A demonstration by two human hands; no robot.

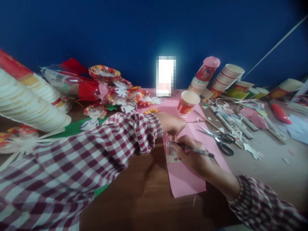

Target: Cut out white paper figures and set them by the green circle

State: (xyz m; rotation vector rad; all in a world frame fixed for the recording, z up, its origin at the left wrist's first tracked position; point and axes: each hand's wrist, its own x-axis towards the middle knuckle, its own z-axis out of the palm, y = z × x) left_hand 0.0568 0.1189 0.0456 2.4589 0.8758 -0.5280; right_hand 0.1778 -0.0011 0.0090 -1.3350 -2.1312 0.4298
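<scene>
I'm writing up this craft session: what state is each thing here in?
Pen: slanted, held in the right hand
Left hand: fingers bent, low over the pink paper
Pink paper: spread flat
White paper: flat, marked, partly covered
Scissors: blades apart
Red cup: upright, uncovered
Cups at left: nested, tilted

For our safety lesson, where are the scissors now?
In the head view, the scissors lie right of centre near the pen, partly on the pink paper.

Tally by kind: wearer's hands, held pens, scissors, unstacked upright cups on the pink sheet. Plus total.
Hands, left hand and right hand: 2
Held pen: 1
Scissors: 1
Unstacked cup: 1
Total: 5
</scene>
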